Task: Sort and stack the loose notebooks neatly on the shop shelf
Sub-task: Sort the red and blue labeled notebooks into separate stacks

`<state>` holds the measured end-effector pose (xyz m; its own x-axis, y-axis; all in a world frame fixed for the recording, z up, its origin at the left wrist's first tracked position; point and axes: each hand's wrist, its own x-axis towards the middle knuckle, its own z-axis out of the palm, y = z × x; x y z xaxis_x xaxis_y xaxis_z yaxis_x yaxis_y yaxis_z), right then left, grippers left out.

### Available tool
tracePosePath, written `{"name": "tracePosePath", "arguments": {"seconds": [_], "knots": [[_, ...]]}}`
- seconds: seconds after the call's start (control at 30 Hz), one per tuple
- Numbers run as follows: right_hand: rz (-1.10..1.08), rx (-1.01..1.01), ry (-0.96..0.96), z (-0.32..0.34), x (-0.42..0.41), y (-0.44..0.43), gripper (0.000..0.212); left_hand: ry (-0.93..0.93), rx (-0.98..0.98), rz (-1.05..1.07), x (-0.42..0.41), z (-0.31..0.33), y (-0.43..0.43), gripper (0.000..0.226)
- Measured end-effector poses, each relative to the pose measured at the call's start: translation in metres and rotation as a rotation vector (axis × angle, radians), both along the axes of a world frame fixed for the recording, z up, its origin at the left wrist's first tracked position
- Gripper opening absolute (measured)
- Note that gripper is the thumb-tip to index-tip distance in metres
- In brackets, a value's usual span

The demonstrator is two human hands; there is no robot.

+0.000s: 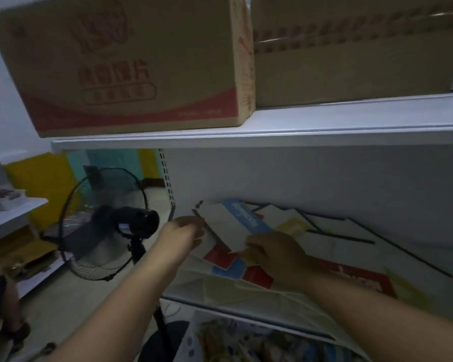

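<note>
Several loose notebooks lie scattered on the white middle shelf (246,307). A white notebook with a blue strip (230,226) is lifted at the left end. My left hand (183,235) grips its left edge and my right hand (270,250) pinches its near corner. Under it lies a notebook with red and blue blocks (230,262). More white notebooks with dark spines (351,241) spread out to the right, and one with a red cover (358,278) lies beside my right forearm.
Two cardboard boxes (131,66) (351,61) stand on the upper shelf (272,131). A black standing fan (107,226) stands on the floor left of the shelving. Packaged goods (246,340) fill the shelf below. Another shelf unit (11,212) stands at far left.
</note>
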<state>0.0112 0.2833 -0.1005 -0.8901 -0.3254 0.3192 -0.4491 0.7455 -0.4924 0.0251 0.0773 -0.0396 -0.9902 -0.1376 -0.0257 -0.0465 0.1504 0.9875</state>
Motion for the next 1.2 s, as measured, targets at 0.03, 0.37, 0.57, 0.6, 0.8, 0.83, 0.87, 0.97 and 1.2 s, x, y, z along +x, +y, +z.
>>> {"name": "tracePosePath", "arguments": {"seconds": [0.03, 0.37, 0.57, 0.6, 0.8, 0.83, 0.87, 0.97, 1.2], "knots": [[-0.059, -0.045, 0.019, -0.002, 0.004, 0.001, 0.026, -0.029, 0.084, -0.011, -0.002, 0.000, 0.001, 0.020], [0.027, -0.201, 0.364, 0.002, 0.058, -0.022, 0.026, -0.270, 0.618, -0.472, -0.010, -0.007, 0.018, 0.035], [-0.424, 0.045, -0.087, -0.008, 0.069, 0.042, 0.078, -0.140, 0.368, -0.363, -0.009, -0.007, 0.020, 0.040], [-0.455, 0.156, -0.167, -0.011, 0.069, 0.049, 0.078, -0.151, 0.330, -0.335, -0.010, -0.007, 0.020, 0.036], [-0.459, 0.131, -0.015, -0.013, 0.078, 0.075, 0.040, -0.278, 0.150, -0.271, -0.020, -0.003, 0.018, 0.016], [-0.500, 0.126, 0.005, -0.011, 0.079, 0.081, 0.041, -0.286, 0.152, -0.261, -0.021, -0.004, 0.019, 0.014], [-0.549, 0.097, 0.034, -0.009, 0.079, 0.087, 0.041, -0.293, 0.159, -0.257, -0.023, -0.004, 0.019, 0.014], [-0.770, -0.121, 0.185, -0.001, 0.076, 0.107, 0.041, -0.314, 0.166, -0.268, -0.021, -0.003, 0.023, 0.017], [-0.769, -0.820, 0.543, 0.044, 0.065, 0.100, 0.024, -0.276, 0.080, -0.152, -0.022, -0.004, 0.020, 0.012]]}}
